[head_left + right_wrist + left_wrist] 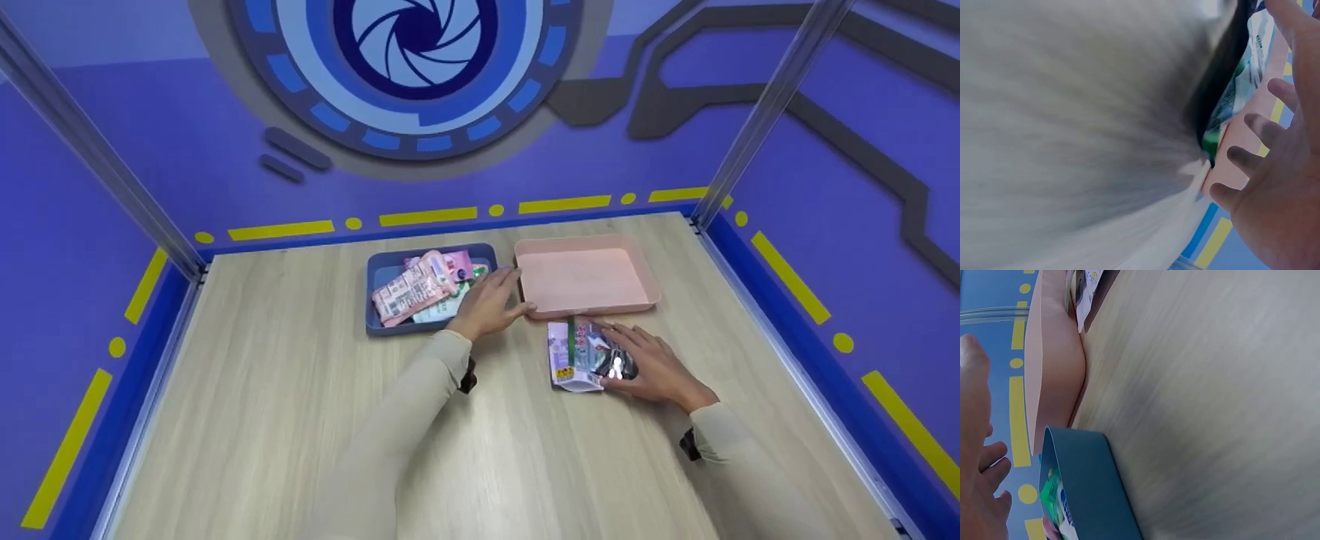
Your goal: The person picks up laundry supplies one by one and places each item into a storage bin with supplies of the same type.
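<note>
My left hand (489,301) hovers over the right edge of a dark blue tray (381,264), its fingers loosely extended and its thumb close to the near-left corner of a pink tray (570,274). Inside the blue tray lie a pink printed packet (414,289), a purple packet (457,264) and a white-and-green packet (442,309). In front of the pink tray, several packets overlap on the table, a purple-and-white one (559,351) and a dark shiny one (619,365) among them. My right hand (654,369) spreads thumb and fingers around their right end, fingers slightly bent.
The pale wooden table (285,420) is bounded by a back wall and side walls, blue-purple with yellow marks. Metal posts (772,112) stand at the back corners. The two trays sit side by side toward the back, a narrow gap between them.
</note>
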### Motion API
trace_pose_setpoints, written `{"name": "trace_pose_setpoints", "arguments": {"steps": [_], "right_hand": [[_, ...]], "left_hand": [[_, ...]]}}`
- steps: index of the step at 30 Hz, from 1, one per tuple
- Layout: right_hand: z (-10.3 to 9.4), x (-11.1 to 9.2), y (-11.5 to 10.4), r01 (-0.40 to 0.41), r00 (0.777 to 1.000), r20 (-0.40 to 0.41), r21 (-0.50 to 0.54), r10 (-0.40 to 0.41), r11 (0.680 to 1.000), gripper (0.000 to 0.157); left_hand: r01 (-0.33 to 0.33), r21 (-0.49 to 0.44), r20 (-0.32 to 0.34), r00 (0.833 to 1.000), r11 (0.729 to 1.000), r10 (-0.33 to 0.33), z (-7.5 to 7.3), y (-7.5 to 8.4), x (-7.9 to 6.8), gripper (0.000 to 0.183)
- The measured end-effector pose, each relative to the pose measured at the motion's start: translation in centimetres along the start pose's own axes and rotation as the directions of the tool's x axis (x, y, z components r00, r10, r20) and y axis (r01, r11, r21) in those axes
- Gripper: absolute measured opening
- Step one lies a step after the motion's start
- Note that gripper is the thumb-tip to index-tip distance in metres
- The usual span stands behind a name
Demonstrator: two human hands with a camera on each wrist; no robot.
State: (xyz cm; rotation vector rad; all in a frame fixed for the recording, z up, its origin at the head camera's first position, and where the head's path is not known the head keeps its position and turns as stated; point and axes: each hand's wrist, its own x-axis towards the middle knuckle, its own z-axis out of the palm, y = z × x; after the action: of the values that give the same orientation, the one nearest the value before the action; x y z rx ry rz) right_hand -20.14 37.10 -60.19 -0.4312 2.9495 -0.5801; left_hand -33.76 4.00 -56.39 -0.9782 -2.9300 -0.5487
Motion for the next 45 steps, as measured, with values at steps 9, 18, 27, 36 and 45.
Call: {"name": "trace_pose_setpoints", "arguments": {"steps": [9, 18, 27, 36, 45], "right_hand": [[0.4, -0.6, 0.4, -0.025, 1.000, 0.004, -0.015, 0.025, 1.000, 0.096], [0.4, -1.5, 0.3, -0.061, 0.998, -0.028, -0.021, 0.061, 0.998, 0.091], [0.4, -2.3, 0.2, -0.091, 0.994, -0.066, -0.022, 0.089, 0.996, 0.088], [0.3, -2.9, 0.6, -0.107, 0.990, -0.097, -0.042, 0.102, 0.993, 0.085], [0.0, -3.4, 0.6, -0.152, 0.988, -0.031, -0.031, 0.151, 0.988, 0.088]], "left_hand": [[0.030, 0.019, 0.043, 0.999, 0.999, -0.030, 1.1, 0.0, 1.2, 0.075], [0.059, 0.048, 0.076, 0.995, 0.997, -0.062, 1.7, 0.4, 1.4, 0.068], [0.080, 0.092, 0.091, 0.992, 0.992, -0.089, 2.5, 0.4, 1.9, 0.065], [0.070, 0.095, 0.066, 0.995, 0.993, -0.077, 2.7, 0.7, 2.1, 0.065], [0.064, 0.073, 0.022, 0.998, 0.995, -0.066, 3.2, 0.8, 2.5, 0.062]]}}
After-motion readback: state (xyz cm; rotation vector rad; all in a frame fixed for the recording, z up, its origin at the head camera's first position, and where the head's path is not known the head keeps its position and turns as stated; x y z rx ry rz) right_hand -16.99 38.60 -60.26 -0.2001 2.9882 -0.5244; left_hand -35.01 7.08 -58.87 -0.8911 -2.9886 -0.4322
